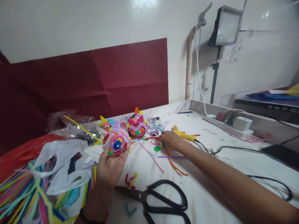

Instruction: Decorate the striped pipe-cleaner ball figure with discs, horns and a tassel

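Left hand, palm up, cups my round pink pipe-cleaner ball; right hand, fingers curled down, touches scattered pipe-cleaner scraps just right of it, pinch unclear.

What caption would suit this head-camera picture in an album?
Left hand cradles a coiled pipe-cleaner ball while the right hand reaches among loose pipe-cleaner scraps; black scissors lie nearby.

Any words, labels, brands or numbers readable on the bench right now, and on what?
None can be read.
White plug adapter: no legible marking.
Plastic bags: dark patch, too blurred to read.
Scissors, yellow glue gun, the pipe-cleaner ball in the left hand: no text.
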`<state>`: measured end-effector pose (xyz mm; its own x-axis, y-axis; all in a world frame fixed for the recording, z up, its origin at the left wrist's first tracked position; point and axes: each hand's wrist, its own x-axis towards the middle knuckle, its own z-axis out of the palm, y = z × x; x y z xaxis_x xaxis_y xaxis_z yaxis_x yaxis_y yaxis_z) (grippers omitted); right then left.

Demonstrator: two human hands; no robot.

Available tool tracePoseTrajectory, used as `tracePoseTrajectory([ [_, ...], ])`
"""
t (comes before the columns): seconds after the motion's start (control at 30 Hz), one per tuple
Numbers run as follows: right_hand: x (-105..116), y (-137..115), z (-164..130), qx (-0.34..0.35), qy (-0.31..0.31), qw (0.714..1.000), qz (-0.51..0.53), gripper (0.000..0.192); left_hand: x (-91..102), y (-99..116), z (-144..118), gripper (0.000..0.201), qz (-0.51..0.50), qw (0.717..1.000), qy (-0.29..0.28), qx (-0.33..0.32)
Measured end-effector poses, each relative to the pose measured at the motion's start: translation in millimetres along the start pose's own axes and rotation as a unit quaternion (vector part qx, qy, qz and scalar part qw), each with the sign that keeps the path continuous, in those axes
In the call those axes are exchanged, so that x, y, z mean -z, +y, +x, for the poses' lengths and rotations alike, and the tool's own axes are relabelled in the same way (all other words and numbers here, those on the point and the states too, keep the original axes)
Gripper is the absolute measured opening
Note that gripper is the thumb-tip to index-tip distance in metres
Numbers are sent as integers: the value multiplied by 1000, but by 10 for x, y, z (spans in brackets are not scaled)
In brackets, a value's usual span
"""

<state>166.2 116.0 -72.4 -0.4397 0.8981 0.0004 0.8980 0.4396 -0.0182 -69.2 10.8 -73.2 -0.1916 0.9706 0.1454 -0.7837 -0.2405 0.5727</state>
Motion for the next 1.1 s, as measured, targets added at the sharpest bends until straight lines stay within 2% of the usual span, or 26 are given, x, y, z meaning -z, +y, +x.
tracePoseTrajectory([
  [0.1, 70, -47, -29, 22, 45, 997, 55, 6, 37, -12, -8, 40, 0, 1000, -13, 0],
  [0.17, 155, -92, -62, 46, 86, 989, 112, 12, 53, -27, -18, 37, -3, 1000, -11, 2],
  [0.27, 304, -192, -151, 91, 137, 964, 207, 5, 63, -55, -32, 35, -13, 999, -35, 15],
  [0.3, 354, -234, -195, 109, 147, 946, 267, 8, 60, -66, -40, 35, -17, 999, -44, 18],
  [0.33, 403, -279, -244, 127, 152, 916, 349, 16, 53, -77, -50, 35, -19, 998, -49, 17],
  [0.37, 451, -326, -297, 145, 151, 873, 440, 25, 44, -88, -62, 35, -21, 998, -51, 18],
  [0.43, 543, -415, -404, 164, 142, 767, 604, 37, 20, -113, -90, 36, -24, 998, -45, 20],
  [0.47, 585, -454, -452, 163, 135, 723, 657, 40, 11, -126, -102, 38, -27, 999, -39, 20],
  [0.53, 657, -516, -527, 146, 130, 683, 704, 42, 10, -152, -115, 43, -35, 999, -32, 18],
  [0.6, 701, -553, -570, 128, 134, 668, 721, 42, 35, -176, -112, 48, -37, 998, -46, 12],
  [0.77, 702, -581, -576, 93, 136, 668, 726, 41, 110, -224, -97, 48, -20, 993, -113, 16],
  [1.0, 649, -595, -516, 70, 99, 640, 758, 42, 38, -266, -152, 36, -33, 997, -71, 19],
  [1.1, 628, -597, -491, 59, 80, 628, 772, 41, 45, -271, -151, 36, -33, 997, -71, 18],
])
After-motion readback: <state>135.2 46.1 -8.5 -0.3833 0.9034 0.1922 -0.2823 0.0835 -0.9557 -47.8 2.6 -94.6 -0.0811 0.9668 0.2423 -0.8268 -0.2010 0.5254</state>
